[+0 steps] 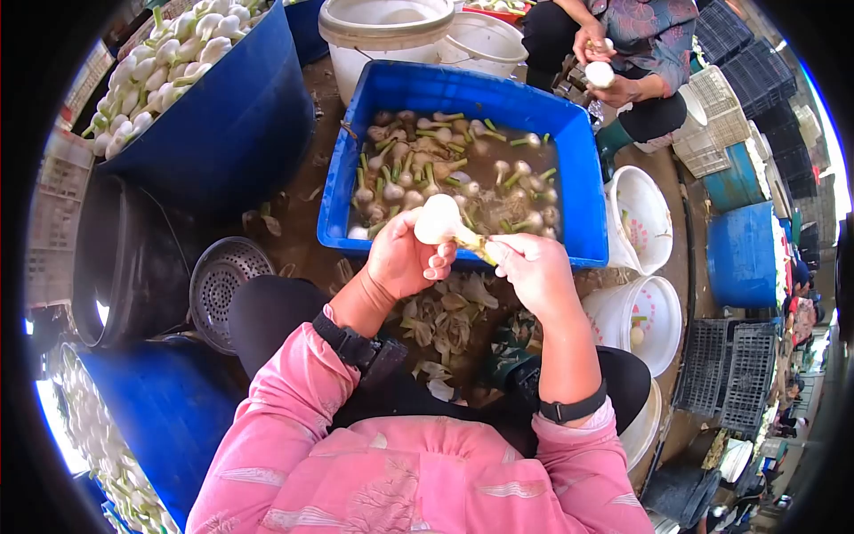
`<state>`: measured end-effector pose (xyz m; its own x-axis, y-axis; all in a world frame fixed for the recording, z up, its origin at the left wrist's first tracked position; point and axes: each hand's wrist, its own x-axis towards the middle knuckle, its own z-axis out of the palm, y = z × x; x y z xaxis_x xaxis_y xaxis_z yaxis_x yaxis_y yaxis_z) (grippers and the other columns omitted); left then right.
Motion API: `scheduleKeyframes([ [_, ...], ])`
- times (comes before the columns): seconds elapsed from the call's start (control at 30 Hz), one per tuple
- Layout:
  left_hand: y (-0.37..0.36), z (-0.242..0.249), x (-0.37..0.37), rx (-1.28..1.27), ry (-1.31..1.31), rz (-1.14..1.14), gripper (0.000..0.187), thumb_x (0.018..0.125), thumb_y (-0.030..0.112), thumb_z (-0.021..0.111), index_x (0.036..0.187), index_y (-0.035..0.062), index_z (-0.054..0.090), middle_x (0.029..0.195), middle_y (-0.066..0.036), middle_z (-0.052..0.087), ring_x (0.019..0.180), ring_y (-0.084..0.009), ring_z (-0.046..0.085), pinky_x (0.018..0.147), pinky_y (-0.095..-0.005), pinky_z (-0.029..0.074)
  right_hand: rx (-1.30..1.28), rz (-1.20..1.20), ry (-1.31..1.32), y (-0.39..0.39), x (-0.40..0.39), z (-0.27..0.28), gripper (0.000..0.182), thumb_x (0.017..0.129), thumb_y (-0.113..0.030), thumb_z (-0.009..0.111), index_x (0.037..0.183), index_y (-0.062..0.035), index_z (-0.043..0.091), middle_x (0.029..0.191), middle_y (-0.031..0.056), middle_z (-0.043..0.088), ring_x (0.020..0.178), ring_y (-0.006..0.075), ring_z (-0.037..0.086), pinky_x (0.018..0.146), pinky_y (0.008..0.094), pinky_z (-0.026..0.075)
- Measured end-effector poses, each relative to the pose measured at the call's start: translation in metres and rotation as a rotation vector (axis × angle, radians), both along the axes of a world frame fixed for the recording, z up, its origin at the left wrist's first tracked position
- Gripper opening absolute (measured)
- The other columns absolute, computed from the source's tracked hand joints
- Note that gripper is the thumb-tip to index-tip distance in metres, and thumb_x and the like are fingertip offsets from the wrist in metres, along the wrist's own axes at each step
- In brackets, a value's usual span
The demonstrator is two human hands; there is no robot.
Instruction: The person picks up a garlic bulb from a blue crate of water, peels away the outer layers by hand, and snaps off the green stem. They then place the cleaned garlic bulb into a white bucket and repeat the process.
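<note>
A white garlic bulb (439,220) is held over the near edge of a blue tub (594,178). My left hand (400,258) cups the bulb from the left with its fingers curled round it. The fingers of my right hand (538,271) pinch the greenish stem (476,244) on the right. Murky water in the tub holds many garlic bulbs (409,178) with cut green stems. Below my hands, peeled skins (449,311) lie in a pile on the ground between my knees.
Blue barrels of white garlic (169,67) stand at the left, near a metal strainer (229,280). White buckets (648,218) line the right side; another white bucket (387,40) is behind the tub. A co-worker's hands (614,87) hold garlic at the upper right. Black crates (745,374) stand farther right.
</note>
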<state>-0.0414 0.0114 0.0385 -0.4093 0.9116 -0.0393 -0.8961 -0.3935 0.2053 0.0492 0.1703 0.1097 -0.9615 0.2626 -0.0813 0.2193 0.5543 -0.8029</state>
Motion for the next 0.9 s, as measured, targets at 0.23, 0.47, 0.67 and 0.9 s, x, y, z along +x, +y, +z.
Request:
scheduleKeyframes([
  [0.23, 0.008, 0.010, 0.020, -0.641, 0.534, 0.271, 0.035, 0.082, 0.033, 0.052, 0.105, 0.0083, 0.046, 0.081, -0.001, 0.050, 0.065, -0.0082, 0.047, 0.047, -0.0208, 0.037, -0.153, -0.044, 0.050, -0.007, 0.012, -0.007, 0.013, 0.082, -0.008, 0.047, 0.084, 0.0013, 0.056, 0.060, 0.0056, 0.053, 0.046, 0.0106, 0.048, 0.045, 0.0233, 0.039],
  [0.47, 0.005, 0.021, 0.021, -0.325, 0.418, 0.154, 0.039, 0.079, 0.019, 0.056, 0.113, 0.0044, 0.044, 0.087, -0.001, 0.054, 0.075, -0.0076, 0.051, 0.059, -0.0192, 0.042, 0.434, 0.021, 0.304, -0.007, -0.008, -0.028, 0.022, 0.081, -0.021, 0.047, 0.076, -0.0014, 0.054, 0.068, 0.0142, 0.055, 0.061, 0.0286, 0.053, 0.057, 0.0376, 0.042],
  [0.67, 0.000, 0.008, 0.014, -0.561, 0.833, 0.168, 0.045, 0.082, 0.047, 0.043, 0.104, 0.0072, 0.047, 0.082, 0.002, 0.049, 0.066, -0.0040, 0.041, 0.052, -0.0183, 0.033, -0.321, 0.222, -0.308, -0.001, -0.009, -0.017, 0.044, 0.084, -0.042, 0.044, 0.080, 0.0000, 0.056, 0.054, 0.0051, 0.052, 0.045, 0.0120, 0.050, 0.044, 0.0257, 0.039],
  [0.9, -0.001, 0.021, 0.010, -0.509, 0.908, 0.084, 0.035, 0.081, 0.036, 0.052, 0.098, 0.0055, 0.048, 0.083, -0.001, 0.050, 0.075, -0.0090, 0.047, 0.066, -0.0227, 0.039, -0.254, 0.273, 0.053, -0.005, -0.005, -0.021, 0.032, 0.080, -0.029, 0.052, 0.069, 0.0006, 0.057, 0.052, 0.0050, 0.051, 0.044, 0.0131, 0.051, 0.043, 0.0255, 0.040],
])
